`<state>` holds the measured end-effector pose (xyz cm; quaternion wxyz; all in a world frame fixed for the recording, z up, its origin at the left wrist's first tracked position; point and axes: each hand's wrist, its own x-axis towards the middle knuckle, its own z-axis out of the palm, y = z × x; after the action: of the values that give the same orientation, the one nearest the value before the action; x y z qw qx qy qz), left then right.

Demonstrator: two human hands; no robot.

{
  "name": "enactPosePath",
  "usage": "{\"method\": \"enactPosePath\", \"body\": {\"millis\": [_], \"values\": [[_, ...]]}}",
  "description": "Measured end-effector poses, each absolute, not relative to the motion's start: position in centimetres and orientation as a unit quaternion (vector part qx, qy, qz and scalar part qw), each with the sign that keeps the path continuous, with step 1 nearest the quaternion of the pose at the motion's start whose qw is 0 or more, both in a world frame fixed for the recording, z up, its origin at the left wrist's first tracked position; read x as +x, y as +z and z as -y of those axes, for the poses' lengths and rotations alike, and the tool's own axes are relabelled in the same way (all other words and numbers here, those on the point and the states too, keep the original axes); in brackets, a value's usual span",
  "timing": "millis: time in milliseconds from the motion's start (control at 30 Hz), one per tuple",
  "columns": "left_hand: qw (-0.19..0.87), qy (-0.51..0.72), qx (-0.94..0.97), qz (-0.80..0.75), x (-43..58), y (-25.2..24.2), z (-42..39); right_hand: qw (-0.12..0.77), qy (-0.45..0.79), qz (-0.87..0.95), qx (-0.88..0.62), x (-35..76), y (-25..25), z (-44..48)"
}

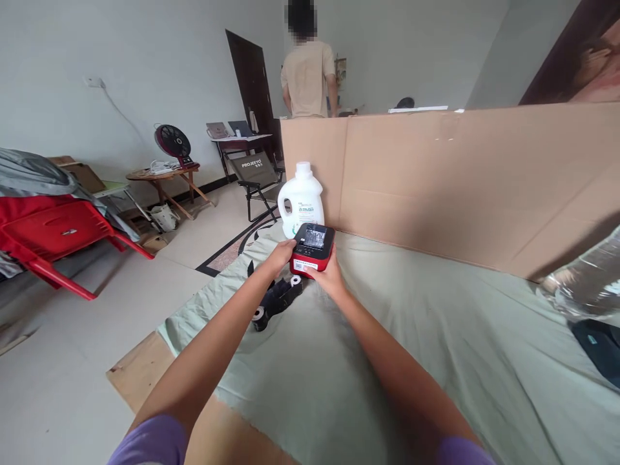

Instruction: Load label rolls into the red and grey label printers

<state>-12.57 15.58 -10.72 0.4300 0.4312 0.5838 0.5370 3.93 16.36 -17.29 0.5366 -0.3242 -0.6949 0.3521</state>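
A red and black box-shaped device (310,265) with a small screen on its top is held between both hands over the cloth, near the cardboard wall. My left hand (283,254) grips its left side, thumb near the top edge. On the right side and lower front, my right hand (329,274) is closed around it. A white label shows on the red front. Just behind the device stands a white jug (301,199) with a handle and cap. Below it, left of my right forearm, lies a black ribbon (278,298) wound on white-cored rolls.
Pale green cloth (387,310) covers the work surface, with a tall cardboard sheet (416,174) along the back. At the right lie a clear plastic-wrapped bundle (586,274) and a black object (598,349). Beyond are a folding chair (256,171), a red chair (68,236) and a person (309,77).
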Motion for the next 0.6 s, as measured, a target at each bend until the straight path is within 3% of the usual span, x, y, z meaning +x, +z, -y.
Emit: {"method": "enactPosePath", "body": {"millis": [133,300,467,600], "values": [[0.405,0.536,0.516,-0.531,-7.0,-8.8,-11.2,0.576,0.312,0.680,-0.329,9.8,-14.4,-11.4],[0.312,0.530,0.640,-0.460,1.8,-8.9,-2.5,0.537,0.196,0.726,-0.382,19.8,-12.0,-3.6],[0.283,0.500,0.721,-0.389,6.2,-11.6,2.3,0.470,0.063,0.747,-0.466,26.8,-13.2,2.9],[0.288,0.478,0.735,-0.384,7.1,-14.2,3.2,0.437,0.061,0.744,-0.502,28.5,-14.8,6.0]]}}
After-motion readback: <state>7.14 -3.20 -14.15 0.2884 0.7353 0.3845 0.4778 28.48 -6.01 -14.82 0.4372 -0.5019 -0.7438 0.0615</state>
